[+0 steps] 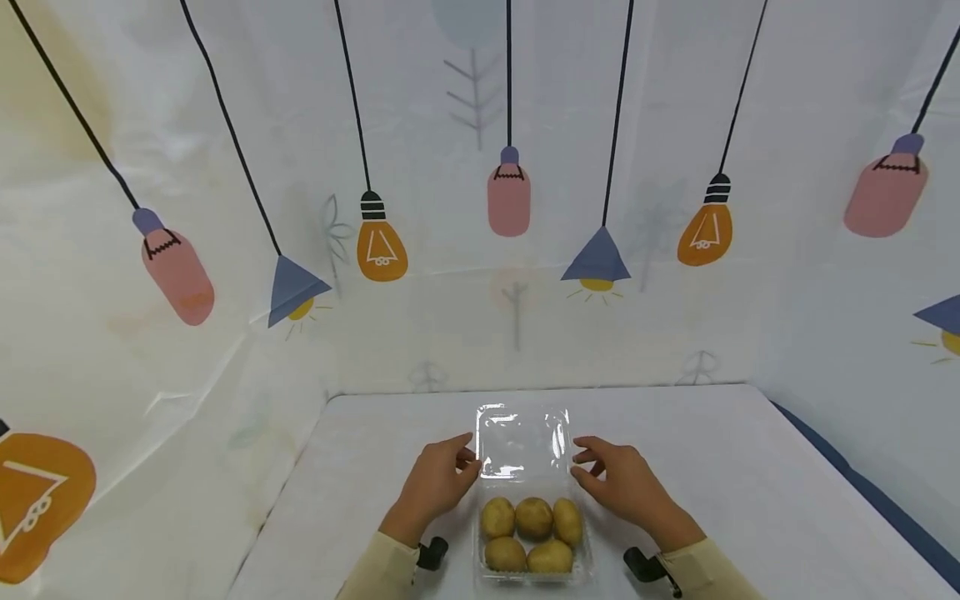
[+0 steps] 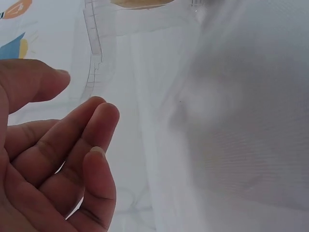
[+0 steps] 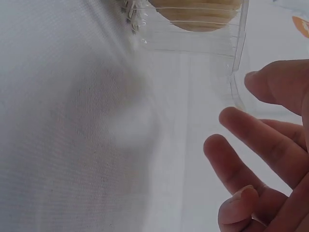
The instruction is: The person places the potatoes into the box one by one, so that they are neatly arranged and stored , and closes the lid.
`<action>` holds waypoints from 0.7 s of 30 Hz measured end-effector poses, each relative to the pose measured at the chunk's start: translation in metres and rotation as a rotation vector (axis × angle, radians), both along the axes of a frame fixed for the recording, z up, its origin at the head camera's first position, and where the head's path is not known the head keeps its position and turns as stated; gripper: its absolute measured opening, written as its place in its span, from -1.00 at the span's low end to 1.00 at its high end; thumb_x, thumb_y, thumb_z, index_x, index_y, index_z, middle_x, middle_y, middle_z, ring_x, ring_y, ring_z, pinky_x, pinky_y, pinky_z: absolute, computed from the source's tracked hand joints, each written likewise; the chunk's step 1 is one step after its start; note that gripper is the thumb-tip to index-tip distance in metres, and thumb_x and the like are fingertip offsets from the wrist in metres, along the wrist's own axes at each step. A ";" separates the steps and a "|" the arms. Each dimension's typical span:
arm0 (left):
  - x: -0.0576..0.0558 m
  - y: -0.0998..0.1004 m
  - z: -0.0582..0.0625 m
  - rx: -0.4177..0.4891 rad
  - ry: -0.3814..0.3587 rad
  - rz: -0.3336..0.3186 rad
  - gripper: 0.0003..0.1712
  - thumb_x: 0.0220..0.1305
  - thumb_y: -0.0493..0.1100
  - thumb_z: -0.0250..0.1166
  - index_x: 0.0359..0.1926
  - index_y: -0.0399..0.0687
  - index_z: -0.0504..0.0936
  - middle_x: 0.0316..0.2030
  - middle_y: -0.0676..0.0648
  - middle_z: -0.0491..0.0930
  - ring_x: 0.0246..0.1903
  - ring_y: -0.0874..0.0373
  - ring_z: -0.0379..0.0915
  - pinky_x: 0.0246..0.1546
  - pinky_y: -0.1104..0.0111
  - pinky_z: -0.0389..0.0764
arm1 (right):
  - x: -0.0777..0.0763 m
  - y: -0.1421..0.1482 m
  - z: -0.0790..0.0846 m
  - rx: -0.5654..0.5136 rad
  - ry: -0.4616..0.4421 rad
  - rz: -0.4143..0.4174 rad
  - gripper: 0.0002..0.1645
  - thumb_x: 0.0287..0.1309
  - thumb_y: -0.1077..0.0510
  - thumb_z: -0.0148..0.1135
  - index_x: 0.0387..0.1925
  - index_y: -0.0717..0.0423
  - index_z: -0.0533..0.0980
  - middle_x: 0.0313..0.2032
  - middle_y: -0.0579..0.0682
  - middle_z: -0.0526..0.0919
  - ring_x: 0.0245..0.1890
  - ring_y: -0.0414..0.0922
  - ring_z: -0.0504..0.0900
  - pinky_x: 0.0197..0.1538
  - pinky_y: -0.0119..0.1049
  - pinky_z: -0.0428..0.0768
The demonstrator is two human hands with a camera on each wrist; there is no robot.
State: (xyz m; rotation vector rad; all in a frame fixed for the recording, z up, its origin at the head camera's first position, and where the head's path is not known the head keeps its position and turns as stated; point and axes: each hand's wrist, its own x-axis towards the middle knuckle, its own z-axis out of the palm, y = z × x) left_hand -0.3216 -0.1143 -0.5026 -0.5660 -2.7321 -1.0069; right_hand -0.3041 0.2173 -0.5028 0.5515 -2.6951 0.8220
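White cloth covers the surface [image 1: 750, 467] in front of me, and nearest to me on it sits a clear plastic clamshell tray [image 1: 588, 560] holding five small yellow-brown potatoes [image 1: 533, 533]. Its clear hinged lid [image 1: 522, 442] lies flat and open just beyond the tray, so the whole box runs its long axis straight away from me. My left hand [image 1: 437, 483] rests at the lid's left edge and my right hand [image 1: 621, 482] at its right edge, about equally near. Both grips are spread and loose, pinching nothing; the wrist views show relaxed fingers [image 2: 96, 121] just beside the plastic rim, and I cannot tell if they touch it. Beyond stands a white backdrop printed with hanging lamps and bulbs [image 1: 381, 242].
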 end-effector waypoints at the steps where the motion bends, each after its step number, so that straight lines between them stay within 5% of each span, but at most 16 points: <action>1: 0.001 -0.001 -0.001 0.006 0.006 0.002 -0.40 0.43 -0.08 0.40 0.37 -0.30 0.56 -0.15 0.08 0.76 -0.18 0.25 0.67 -0.19 0.30 0.68 | 0.000 -0.001 0.000 -0.010 0.003 0.003 -0.48 0.29 0.07 0.50 0.23 0.12 0.62 -0.14 -0.18 0.82 -0.35 -0.38 0.66 -0.32 -0.33 0.59; 10: 0.007 -0.006 -0.007 0.003 -0.030 0.021 -0.42 0.45 -0.02 0.36 0.34 -0.26 0.59 -0.19 0.12 0.76 -0.26 0.29 0.63 -0.25 0.30 0.65 | -0.005 0.000 -0.004 -0.064 0.015 -0.030 -0.51 0.26 0.12 0.54 0.19 0.10 0.65 -0.23 -0.29 0.80 -0.36 -0.40 0.63 -0.32 -0.35 0.56; 16: 0.020 -0.017 -0.015 -0.067 -0.072 -0.070 -0.42 0.44 0.17 0.36 0.21 -0.19 0.71 -0.29 0.21 0.73 -0.31 0.36 0.58 -0.24 0.28 0.65 | -0.003 -0.001 -0.005 -0.097 0.006 -0.037 -0.51 0.22 0.15 0.56 0.17 0.12 0.66 -0.24 -0.30 0.80 -0.37 -0.38 0.63 -0.35 -0.34 0.55; 21: 0.032 -0.027 -0.019 -0.024 -0.110 -0.142 -0.41 0.40 0.16 0.41 0.19 -0.21 0.71 -0.31 0.27 0.72 -0.33 0.40 0.59 -0.25 0.32 0.65 | -0.007 -0.005 -0.005 -0.103 0.027 -0.010 -0.50 0.23 0.16 0.55 0.18 0.14 0.65 -0.23 -0.27 0.81 -0.36 -0.36 0.65 -0.33 -0.33 0.56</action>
